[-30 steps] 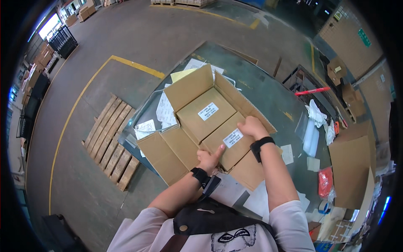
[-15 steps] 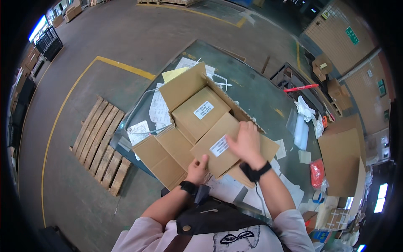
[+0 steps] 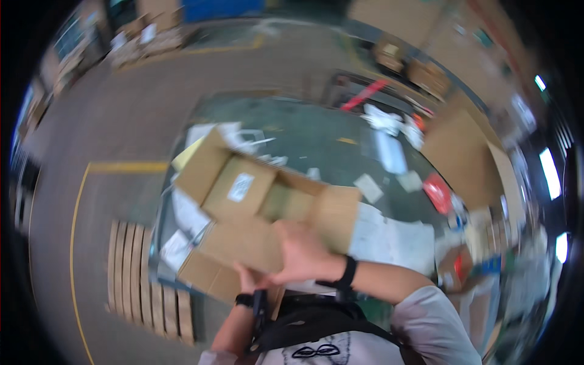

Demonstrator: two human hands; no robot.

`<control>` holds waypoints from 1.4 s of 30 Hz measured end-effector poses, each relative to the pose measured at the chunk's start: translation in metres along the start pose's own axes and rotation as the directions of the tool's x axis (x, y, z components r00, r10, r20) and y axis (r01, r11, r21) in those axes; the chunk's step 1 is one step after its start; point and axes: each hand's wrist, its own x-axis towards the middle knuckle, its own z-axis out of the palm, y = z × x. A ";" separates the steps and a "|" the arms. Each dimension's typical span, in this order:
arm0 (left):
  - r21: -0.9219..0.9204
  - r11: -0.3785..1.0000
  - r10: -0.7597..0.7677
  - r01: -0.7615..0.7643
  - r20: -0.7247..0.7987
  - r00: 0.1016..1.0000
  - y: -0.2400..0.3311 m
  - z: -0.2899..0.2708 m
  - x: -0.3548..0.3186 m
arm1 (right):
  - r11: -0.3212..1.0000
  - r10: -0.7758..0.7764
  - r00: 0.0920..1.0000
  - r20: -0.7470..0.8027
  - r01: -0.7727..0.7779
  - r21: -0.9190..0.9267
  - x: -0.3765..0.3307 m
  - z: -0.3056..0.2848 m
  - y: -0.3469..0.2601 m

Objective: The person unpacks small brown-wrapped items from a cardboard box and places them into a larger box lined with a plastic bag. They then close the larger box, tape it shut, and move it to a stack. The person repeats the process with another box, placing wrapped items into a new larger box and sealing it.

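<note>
Right hand (image 3: 301, 252) presses flat on the brown corrugated cardboard box's (image 3: 255, 213) near flap; left hand (image 3: 248, 281) grips its underside edge—best kept steady beneath.

Open cardboard box (image 3: 255, 213) sits on the table (image 3: 316, 140), at its near-left part. Right hand (image 3: 301, 255) lies on the box's near flap; left hand (image 3: 249, 281) is under it at the near edge. Loose papers (image 3: 185, 213) lie left of the box, more sheets (image 3: 392, 237) right of it. Wooden pallet (image 3: 143, 274) lies on the floor, left of the table.
</note>
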 end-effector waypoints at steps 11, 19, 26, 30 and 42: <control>0.701 0.668 -0.153 -0.248 0.456 0.877 0.007 0.220 -0.091 | 0.647 0.179 0.829 -0.530 0.307 0.698 -0.252 -0.049 0.129; 0.835 0.405 -0.649 0.372 -0.025 0.760 -0.222 0.350 -0.002 | 0.120 0.673 0.673 -0.305 0.308 0.944 -0.383 -0.051 0.293; 0.848 0.226 -0.758 0.479 -0.156 0.634 -0.339 0.364 0.090 | 0.059 0.785 0.591 -0.182 0.222 0.973 -0.398 -0.038 0.435; 0.897 0.337 -0.774 0.285 0.092 0.627 -0.333 0.346 0.100 | 0.298 0.885 0.429 -0.180 -0.226 0.927 -0.402 -0.053 0.489; 0.644 0.735 0.553 -0.211 -0.390 0.736 0.088 0.145 -0.021 | 0.469 -0.474 0.849 0.234 0.019 0.883 -0.105 -0.169 0.106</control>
